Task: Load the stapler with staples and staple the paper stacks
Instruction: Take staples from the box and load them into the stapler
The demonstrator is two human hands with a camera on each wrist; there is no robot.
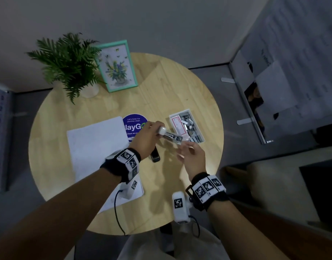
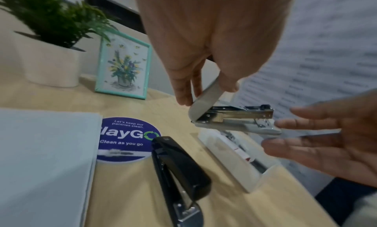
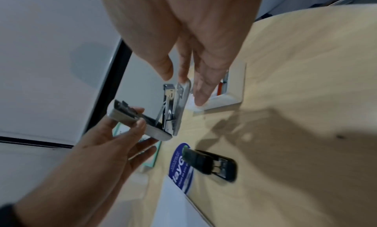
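While pinched open by left hand (image 1: 145, 136), white metal-railed stapler (image 2: 234, 119): keep level; right hand (image 1: 192, 156) empty, slack-fingered, ready for staples.

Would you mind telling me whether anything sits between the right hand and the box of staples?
Nothing visible does. The right hand hovers open just short of the staple box; the opened white stapler, held by the left hand, hangs beside that path over the box's near edge.

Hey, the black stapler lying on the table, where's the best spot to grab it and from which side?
Grip the black stapler from above, across its long sides at mid-body. It lies flat and closed on the table, both flanks exposed; the paper stack lies apart from it.
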